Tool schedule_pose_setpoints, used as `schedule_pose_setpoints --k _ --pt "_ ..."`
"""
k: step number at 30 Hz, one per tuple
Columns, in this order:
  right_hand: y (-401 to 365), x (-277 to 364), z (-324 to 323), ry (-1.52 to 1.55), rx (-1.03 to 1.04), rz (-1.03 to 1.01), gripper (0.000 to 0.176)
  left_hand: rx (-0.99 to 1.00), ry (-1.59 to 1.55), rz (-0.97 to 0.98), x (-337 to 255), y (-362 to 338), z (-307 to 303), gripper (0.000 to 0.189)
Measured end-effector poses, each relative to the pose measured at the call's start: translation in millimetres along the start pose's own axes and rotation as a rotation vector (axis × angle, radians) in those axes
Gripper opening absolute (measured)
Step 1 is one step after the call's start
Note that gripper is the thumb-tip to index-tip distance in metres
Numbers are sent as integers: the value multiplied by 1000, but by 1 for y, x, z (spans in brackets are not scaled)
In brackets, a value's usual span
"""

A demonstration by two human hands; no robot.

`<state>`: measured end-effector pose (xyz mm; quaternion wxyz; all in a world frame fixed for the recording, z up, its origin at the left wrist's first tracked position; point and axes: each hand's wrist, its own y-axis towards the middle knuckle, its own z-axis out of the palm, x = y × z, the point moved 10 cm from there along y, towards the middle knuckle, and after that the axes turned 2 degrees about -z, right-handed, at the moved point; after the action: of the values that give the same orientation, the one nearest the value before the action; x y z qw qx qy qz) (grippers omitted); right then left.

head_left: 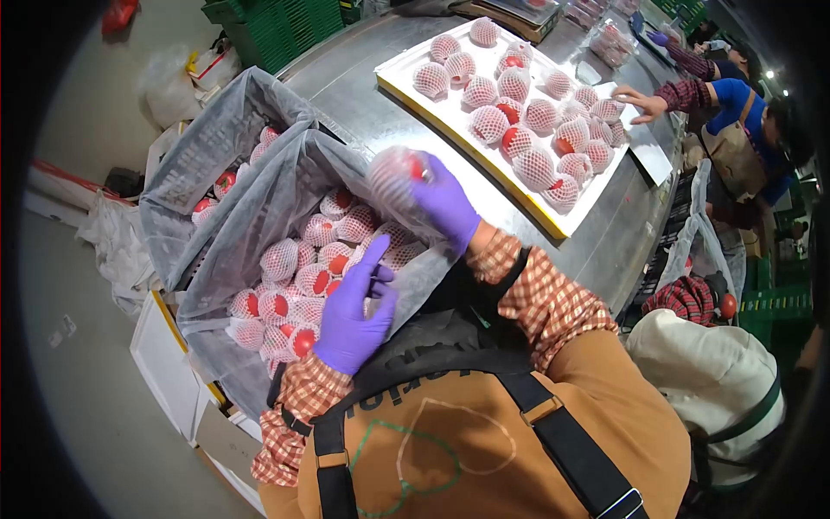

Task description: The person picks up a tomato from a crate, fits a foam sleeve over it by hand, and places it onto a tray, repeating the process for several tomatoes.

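Observation:
My right hand, in a purple glove, grips a red fruit in a white foam net. It is blurred and held above the right rim of a crate lined with translucent plastic. My left hand, also gloved, is over the crate's near right part, index finger stretched out and thumb apart. I see nothing held in it. Beneath it lie several netted red fruits, some hidden by the hand. On the metal table, a white tray with a yellow side carries rows of similar netted fruits.
A second lined crate with netted fruit stands beyond the first. Green crates are stacked at the back. Across the metal table, a co-worker in blue reaches a bare hand to the tray's right edge. White boxes stand at left.

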<state>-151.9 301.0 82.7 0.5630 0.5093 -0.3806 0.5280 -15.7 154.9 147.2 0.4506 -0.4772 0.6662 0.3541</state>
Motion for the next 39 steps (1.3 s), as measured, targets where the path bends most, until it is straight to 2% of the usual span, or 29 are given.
schedule_pose_setpoints --k 2,4,5,6,7,8,10,11,13,14,16,18,19,20,21,22,24,25,27,28,30,31,32,34,35,37,38,39 --pt "35 -5 -40 205 -102 65 45 -47 162 -106 42 -9 -26 56" --pt "72 -10 -78 212 -113 83 46 -69 439 -200 99 -27 -67 56" --pt "76 -11 -97 206 -224 169 53 -97 617 -256 130 -38 -92 58" --pt "79 -11 -113 198 -332 253 59 -125 644 -351 155 -49 -116 60" --pt "86 -12 -127 156 -390 237 62 -152 670 -446 177 -60 -139 63" --pt "91 -16 -141 114 -446 219 64 -161 670 -453 200 -69 -155 63" --pt "100 -22 -144 105 -386 174 64 -209 962 -526 233 -85 -186 67" --pt "98 -23 -135 42 -325 195 62 -211 963 -534 230 -83 -188 67" --pt "89 -29 -113 -19 -225 219 55 -123 1076 -889 248 -93 -203 72" --pt "82 -26 -97 -35 -174 198 53 -122 1078 -897 249 -91 -203 72" --pt "65 -11 -55 -120 -5 138 47 -177 1061 -1055 261 -105 -214 60" --pt "42 7 -13 -219 187 48 44 -263 719 -707 304 -97 -228 48" --pt "22 22 12 -269 261 90 42 -324 755 -619 285 -94 -228 46" --pt "5 14 32 -195 363 72 42 -151 945 -963 280 -106 -227 40" --pt "-12 21 47 -295 443 -41 41 -102 1115 -1016 299 -117 -234 34" --pt "-29 31 60 -459 519 -160 41 -213 1084 -1076 261 -113 -231 30" --pt "-57 54 86 -901 591 -385 40 -305 1123 -1178 295 -126 -245 38" --pt "-67 52 90 -891 605 -393 40 -318 1121 -1192 295 -125 -247 38" --pt "-76 39 80 -638 514 -209 38 -100 1224 -1140 288 -113 -232 35" --pt "-80 35 80 -635 521 -206 38 -99 1222 -1149 280 -111 -230 35" --pt "-85 27 82 -694 548 -221 37 130 1265 -1182 261 -104 -218 40" --pt "-85 26 84 -690 549 -218 37 325 1272 -1146 248 -100 -206 54" --pt "-85 25 85 -699 545 -220 37 324 1271 -1144 238 -102 -203 54" --pt "-84 24 88 -718 547 -225 36 -60 1134 -789 193 -81 -197 68" --pt "-83 18 87 -602 527 -134 37 -67 1124 -787 185 -84 -194 68" --pt "-82 11 94 -458 526 24 40 -173 310 -493 157 -73 -171 75" --pt "-84 9 102 -426 547 89 42 -170 302 -482 143 -71 -162 75" --pt "-85 13 115 -405 604 62 49 -208 74 -433 125 -69 -150 73"
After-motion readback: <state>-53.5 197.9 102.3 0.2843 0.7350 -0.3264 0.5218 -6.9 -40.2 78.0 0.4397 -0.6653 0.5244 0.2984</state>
